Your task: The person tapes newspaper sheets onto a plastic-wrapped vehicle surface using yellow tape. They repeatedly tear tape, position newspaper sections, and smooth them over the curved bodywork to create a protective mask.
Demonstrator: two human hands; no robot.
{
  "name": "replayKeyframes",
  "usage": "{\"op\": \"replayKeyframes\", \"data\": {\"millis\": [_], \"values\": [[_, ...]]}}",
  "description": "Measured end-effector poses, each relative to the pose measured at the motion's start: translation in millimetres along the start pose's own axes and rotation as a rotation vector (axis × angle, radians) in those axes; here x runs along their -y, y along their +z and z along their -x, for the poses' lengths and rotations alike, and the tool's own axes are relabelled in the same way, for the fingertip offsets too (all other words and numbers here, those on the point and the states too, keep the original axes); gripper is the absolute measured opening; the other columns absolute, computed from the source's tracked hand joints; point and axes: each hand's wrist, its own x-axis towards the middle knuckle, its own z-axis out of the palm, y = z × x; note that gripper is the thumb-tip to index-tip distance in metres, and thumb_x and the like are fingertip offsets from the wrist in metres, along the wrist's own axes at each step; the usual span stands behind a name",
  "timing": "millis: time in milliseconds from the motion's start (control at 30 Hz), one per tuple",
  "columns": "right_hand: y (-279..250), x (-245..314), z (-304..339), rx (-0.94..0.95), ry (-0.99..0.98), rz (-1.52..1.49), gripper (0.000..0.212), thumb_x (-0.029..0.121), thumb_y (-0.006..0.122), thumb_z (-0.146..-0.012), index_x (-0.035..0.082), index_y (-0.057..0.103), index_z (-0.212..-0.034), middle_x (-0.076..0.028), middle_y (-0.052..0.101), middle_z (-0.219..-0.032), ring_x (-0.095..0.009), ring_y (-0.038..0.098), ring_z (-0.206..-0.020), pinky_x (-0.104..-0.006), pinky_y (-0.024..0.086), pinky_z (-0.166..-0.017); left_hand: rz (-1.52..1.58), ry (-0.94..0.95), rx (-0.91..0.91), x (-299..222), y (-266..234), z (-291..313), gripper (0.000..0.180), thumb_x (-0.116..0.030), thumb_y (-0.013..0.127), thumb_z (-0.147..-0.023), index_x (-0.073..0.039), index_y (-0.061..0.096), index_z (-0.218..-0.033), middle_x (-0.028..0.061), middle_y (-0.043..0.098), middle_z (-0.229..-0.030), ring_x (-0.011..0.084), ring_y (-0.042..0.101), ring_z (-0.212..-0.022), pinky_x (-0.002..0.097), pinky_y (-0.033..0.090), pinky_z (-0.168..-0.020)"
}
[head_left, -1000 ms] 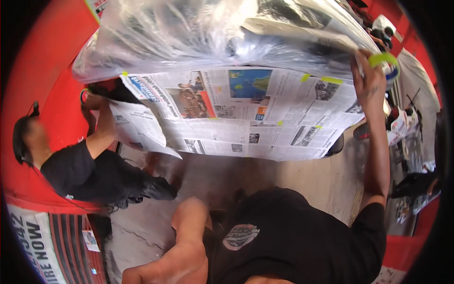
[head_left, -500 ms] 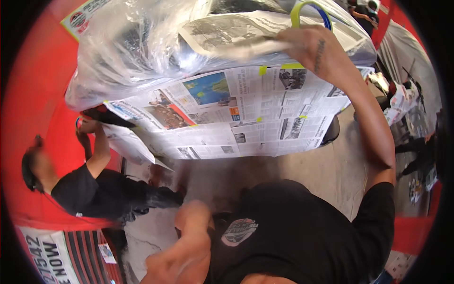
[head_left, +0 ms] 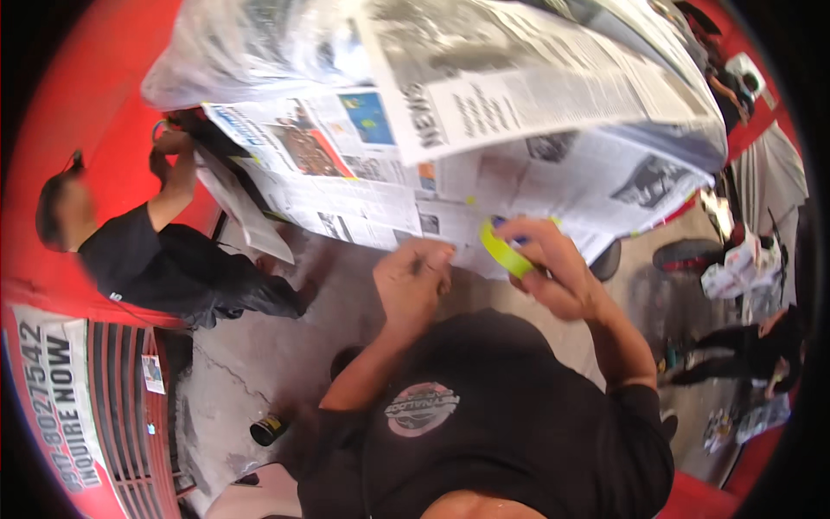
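Observation:
My right hand (head_left: 562, 275) is wrapped round a roll of yellow-green tape (head_left: 504, 249) in front of my chest. Close by on its left, my left hand (head_left: 411, 284) has its fingers pinched together; whatever they hold, if anything, does not show clearly. Beyond both hands stands a large, bulky form under clear plastic sheeting (head_left: 259, 52). Newspaper sheets (head_left: 380, 190) cover its near side, with small yellow-green tape pieces on them. Over that side hangs a loose newspaper sheet (head_left: 536, 95), its lower edge lifted away and blurred.
At the left, a co-worker in dark clothes (head_left: 160, 242) reaches to the covered form's left end. A black can (head_left: 268, 429) lies on the concrete floor (head_left: 225, 372) at lower left. Other people, one in black (head_left: 752, 350), and a plastic-wrapped heap (head_left: 743, 268) are at the right.
My right hand has come down from the top newspaper with the tape roll. My left hand has risen beside it. The top sheet now hangs over the near side.

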Motion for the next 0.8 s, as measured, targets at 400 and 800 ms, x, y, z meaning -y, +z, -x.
{"op": "replayKeyframes", "data": {"millis": [400,800], "values": [[-14.8,-28.7,-9.7,-0.032,0.009,-0.116,0.050,0.006,0.062,-0.079,0.006,0.057,-0.130,-0.011,0.067,-0.101,-0.025,0.068,-0.091,-0.0358,0.052,-0.085,-0.013,0.058,0.277,-8.0,23.4,-20.1,0.028,-0.002,0.071,-0.093,0.002,0.066,-0.120,0.0102,0.070,-0.113,0.0178,0.063,-0.108,0.0327,0.048,-0.097],[23.9,-32.9,-18.8,-0.465,-0.260,0.285,0.016,0.000,0.076,-0.082,0.001,0.071,-0.097,-0.014,0.069,-0.099,-0.032,0.070,-0.083,-0.0370,0.057,-0.069,-0.129,0.343,0.036,5.5,22.5,-12.0,0.021,0.002,0.074,-0.088,0.002,0.067,-0.107,0.0112,0.071,-0.111,0.0205,0.061,-0.111,0.0343,0.047,-0.097]]}}
